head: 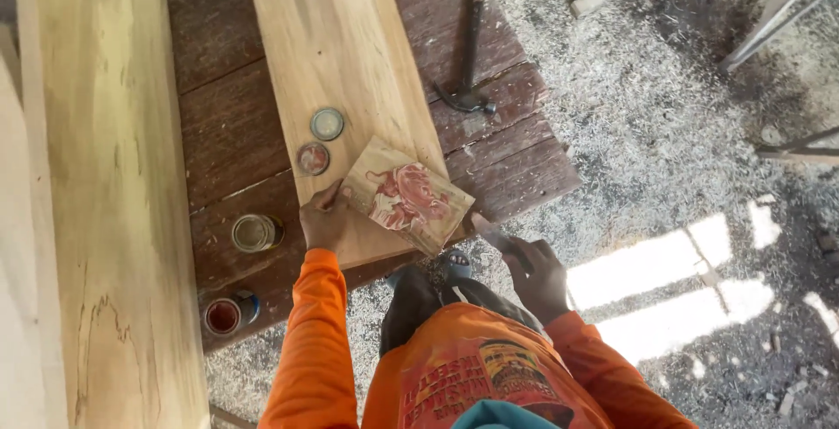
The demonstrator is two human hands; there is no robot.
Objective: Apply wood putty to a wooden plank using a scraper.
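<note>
I'm mixing filler: my left hand (323,217) pinches the smeared wood offcut (407,195) at frame centre, my right hand (535,272) grips a putty knife (495,237); next, scooping needs a steady board.

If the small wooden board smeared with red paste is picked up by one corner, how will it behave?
The small board would probably stay stiff, being flat solid wood. It looks light enough for the left hand alone. The wet-looking red smear may be slippery, so a bare edge seems the safer place to hold.
</note>
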